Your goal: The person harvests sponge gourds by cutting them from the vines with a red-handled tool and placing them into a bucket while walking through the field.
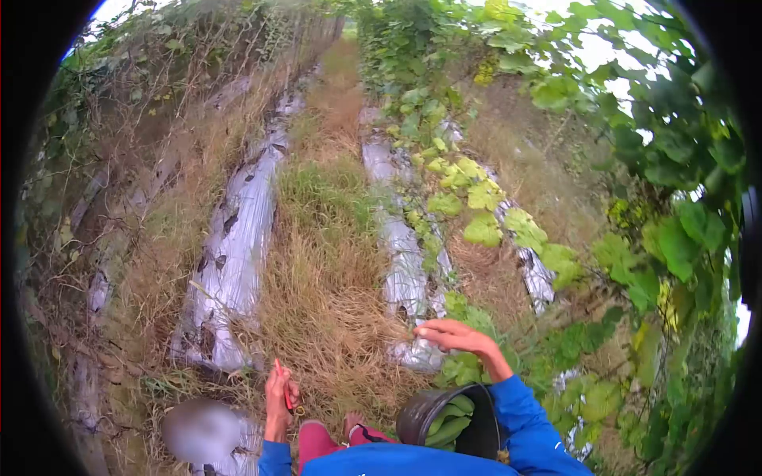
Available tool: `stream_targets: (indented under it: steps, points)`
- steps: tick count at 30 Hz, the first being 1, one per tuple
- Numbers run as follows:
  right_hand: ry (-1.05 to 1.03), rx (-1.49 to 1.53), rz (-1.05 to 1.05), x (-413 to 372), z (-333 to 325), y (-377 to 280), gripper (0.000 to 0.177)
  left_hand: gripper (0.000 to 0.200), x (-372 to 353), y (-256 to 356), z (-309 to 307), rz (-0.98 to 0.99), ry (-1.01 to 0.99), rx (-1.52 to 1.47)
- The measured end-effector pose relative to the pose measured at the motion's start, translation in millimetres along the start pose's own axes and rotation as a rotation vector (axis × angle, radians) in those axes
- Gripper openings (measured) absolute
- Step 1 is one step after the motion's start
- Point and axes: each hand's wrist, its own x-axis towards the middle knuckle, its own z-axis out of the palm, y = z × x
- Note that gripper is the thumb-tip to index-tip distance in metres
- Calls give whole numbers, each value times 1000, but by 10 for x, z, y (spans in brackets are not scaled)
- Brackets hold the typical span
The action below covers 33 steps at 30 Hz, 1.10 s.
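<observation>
My left hand is closed around a slim red tool with a small yellowish loop at its lower end. It is low in the view, just left of my legs. My right hand reaches out over the row with its fingers stretched to the left, and nothing shows in them. Below that hand, against my right forearm, is a dark bucket. Several long green vegetables lie in it.
Silvery plastic mulch strips run away from me on both sides of a dry grass path. Leafy vines crowd the right, with yellowing leaves hanging near the middle. Dry tangled stems stand at left. A blurred pale patch is lower left.
</observation>
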Motion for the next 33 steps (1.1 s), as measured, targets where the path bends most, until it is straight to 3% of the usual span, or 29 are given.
stream_targets:
  steps: [2,5,7,10,12,13,15,17,20,23,26,28,30,33]
  points:
    - [141,-29,0,104,-350,144,55,20,233,241,133,9,57,24]
    - [99,-51,130,516,-755,599,55,21,716,432,140,54,80,-2]
    - [54,-69,347,869,-930,840,53,23,1106,518,125,82,86,15]
    - [99,38,286,1580,-1047,1312,51,26,1835,610,20,4,91,-28]
    - [16,9,302,2276,-1077,1659,60,27,2477,671,-68,-18,85,-77]
    - [-9,-166,190,2541,-1145,1699,59,27,2839,706,-92,-43,74,-72]
    - [25,-127,259,2979,-1401,1599,58,26,3565,818,-203,-149,67,-64]
    - [32,-90,344,3345,-1696,1235,57,27,4228,1192,-140,-130,68,-54]
    - [205,-176,424,3714,-2211,592,54,30,5096,1793,103,-142,34,-10]
    - [332,-163,334,4186,-2612,349,50,32,5811,2583,426,-53,-15,116]
    - [285,-91,309,4629,-3024,-137,44,27,6493,3187,833,32,-85,224]
    - [250,-36,231,5021,-3267,-191,44,33,6873,3395,1010,128,-182,275]
    - [266,-153,274,5506,-3528,-229,46,33,7253,3481,1148,106,-187,263]
    - [181,-25,203,6460,-3873,80,45,32,7913,3477,1240,72,-157,267]
